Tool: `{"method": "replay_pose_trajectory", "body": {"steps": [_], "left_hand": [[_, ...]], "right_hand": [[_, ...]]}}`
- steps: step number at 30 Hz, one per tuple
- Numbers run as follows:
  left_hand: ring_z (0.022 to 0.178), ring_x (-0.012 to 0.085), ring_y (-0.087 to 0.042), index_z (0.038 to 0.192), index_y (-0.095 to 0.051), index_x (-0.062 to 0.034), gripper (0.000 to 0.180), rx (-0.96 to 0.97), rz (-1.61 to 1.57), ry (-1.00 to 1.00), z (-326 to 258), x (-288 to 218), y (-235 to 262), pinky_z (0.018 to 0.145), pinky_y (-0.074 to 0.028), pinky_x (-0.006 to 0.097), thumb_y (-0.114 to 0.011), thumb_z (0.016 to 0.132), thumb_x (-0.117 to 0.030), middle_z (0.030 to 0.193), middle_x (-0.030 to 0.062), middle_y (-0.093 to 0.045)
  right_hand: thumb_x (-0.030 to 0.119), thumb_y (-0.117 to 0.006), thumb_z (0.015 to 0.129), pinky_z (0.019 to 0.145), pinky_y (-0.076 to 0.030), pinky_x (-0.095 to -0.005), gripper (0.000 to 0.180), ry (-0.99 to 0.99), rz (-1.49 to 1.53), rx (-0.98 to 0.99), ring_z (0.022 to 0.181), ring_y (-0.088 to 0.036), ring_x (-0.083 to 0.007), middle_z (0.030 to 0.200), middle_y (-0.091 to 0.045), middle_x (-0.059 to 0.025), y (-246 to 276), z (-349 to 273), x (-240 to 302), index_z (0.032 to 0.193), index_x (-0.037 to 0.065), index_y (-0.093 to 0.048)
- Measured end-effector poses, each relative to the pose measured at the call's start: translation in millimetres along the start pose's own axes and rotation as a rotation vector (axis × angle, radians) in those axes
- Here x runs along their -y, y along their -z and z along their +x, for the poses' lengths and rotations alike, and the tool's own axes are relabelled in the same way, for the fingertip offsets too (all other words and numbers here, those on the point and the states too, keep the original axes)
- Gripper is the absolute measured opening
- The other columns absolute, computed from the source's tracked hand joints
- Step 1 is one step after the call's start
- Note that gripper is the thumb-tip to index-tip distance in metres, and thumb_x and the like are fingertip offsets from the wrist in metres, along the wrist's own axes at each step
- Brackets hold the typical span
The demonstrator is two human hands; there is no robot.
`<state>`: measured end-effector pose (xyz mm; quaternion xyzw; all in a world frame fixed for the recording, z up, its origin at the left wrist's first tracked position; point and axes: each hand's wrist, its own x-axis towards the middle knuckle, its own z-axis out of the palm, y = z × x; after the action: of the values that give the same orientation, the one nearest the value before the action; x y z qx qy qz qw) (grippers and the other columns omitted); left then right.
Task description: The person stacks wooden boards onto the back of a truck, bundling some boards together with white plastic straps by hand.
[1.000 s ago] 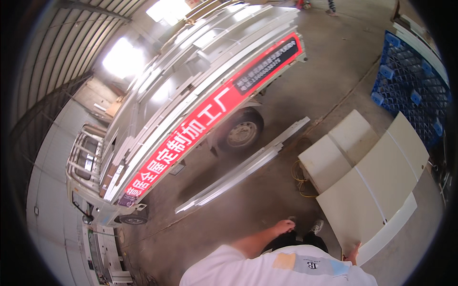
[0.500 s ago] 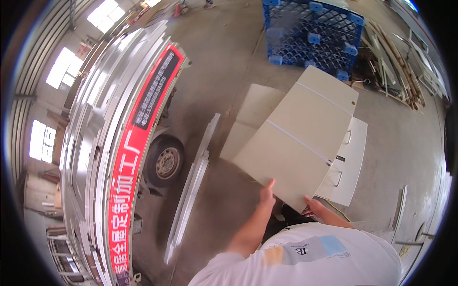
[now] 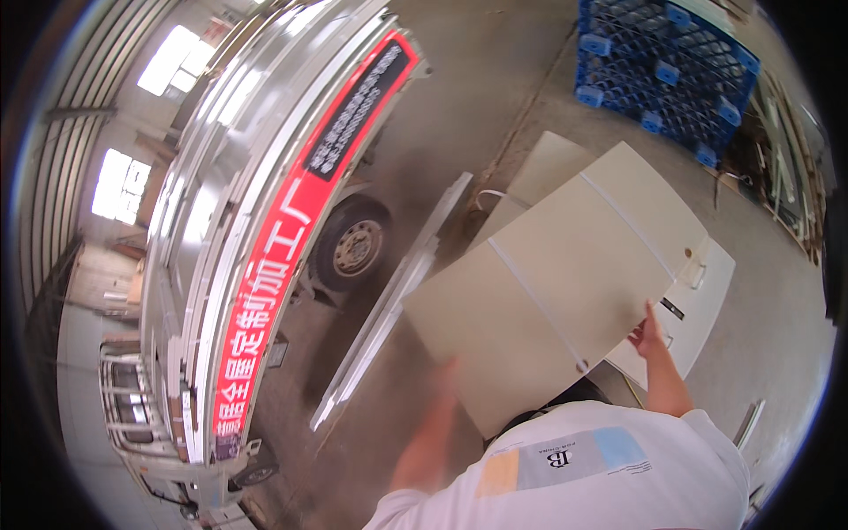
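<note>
A stack of beige board panels [image 3: 539, 300], bound by pale straps, slants in front of me with its near end close to my body. My right hand [image 3: 649, 336] grips its right long edge, fingers at the edge and underside. At the left near edge is my left hand [image 3: 449, 375], smeared by motion; its fingers cannot be made out. Beneath the stack, a white panel with handles [image 3: 715, 287] sticks out to the right. Another beige board [image 3: 552, 159] shows behind it.
A truck with a red banner [image 3: 274, 265] stands at left, its wheel [image 3: 353, 247] facing me. Long pale metal strips [image 3: 389, 309] lie on the floor between truck and panels. Blue plastic pallets [image 3: 667, 75] stand at the back right, beside long scrap strips [image 3: 786, 150].
The strapped panels have turned and shifted nearer my body. My right hand has gone from the near corner to the right long edge; my left hand has moved left. The view has swung left.
</note>
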<state>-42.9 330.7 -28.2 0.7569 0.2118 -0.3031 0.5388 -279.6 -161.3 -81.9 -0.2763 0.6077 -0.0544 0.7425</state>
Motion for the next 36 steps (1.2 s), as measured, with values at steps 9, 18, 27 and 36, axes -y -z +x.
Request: {"method": "replay_pose_trajectory", "body": {"steps": [9,18,27,36], "left_hand": [[0.115,0.024,-0.061,0.132,-0.063,0.0001,0.055,-0.245,0.079,-0.197,-67.4,-14.0,156.5,0.099,-0.048,0.039,-0.054,0.102,-0.045,0.124,0.0124,-0.067],[0.091,0.0175,-0.066,0.117,-0.07,0.0042,0.048,-0.618,0.009,-0.285,-15.0,-27.3,276.0,0.081,-0.054,0.038,-0.071,0.094,-0.039,0.106,0.0093,-0.072],[0.102,0.0154,-0.064,0.125,-0.061,0.0011,0.03,-0.629,-0.307,-0.582,52.4,-64.0,438.7,0.089,-0.052,0.032,-0.064,0.101,-0.017,0.118,0.0061,-0.068],[0.108,0.0216,-0.063,0.129,-0.057,0.0031,0.049,-0.612,-0.562,-0.773,113.4,-181.4,521.5,0.091,-0.051,0.037,-0.057,0.103,-0.039,0.12,0.0087,-0.065]], "right_hand": [[0.086,-0.061,0.075,0.121,-0.028,-0.0438,0.12,0.06,0.082,-0.31,0.146,-0.036,-0.0299,0.161,-0.036,-0.0134,-88.0,55.1,-29.3,0.155,0.0,-0.037],[0.085,-0.057,0.081,0.12,-0.03,-0.044,0.112,0.095,0.135,-0.152,0.143,-0.04,-0.0285,0.159,-0.041,-0.0104,-257.8,12.3,-58.1,0.155,0.003,-0.038],[0.079,-0.051,0.088,0.118,-0.032,-0.0482,0.094,0.224,0.35,0.318,0.143,-0.04,-0.0288,0.16,-0.04,-0.0048,-462.2,-87.6,-68.2,0.156,0.015,-0.04],[0.071,-0.051,0.091,0.109,-0.042,-0.0507,0.078,0.304,0.431,0.649,0.13,-0.052,-0.0321,0.146,-0.054,-0.009,-643.7,-107.0,-14.4,0.146,0.015,-0.051]]}}
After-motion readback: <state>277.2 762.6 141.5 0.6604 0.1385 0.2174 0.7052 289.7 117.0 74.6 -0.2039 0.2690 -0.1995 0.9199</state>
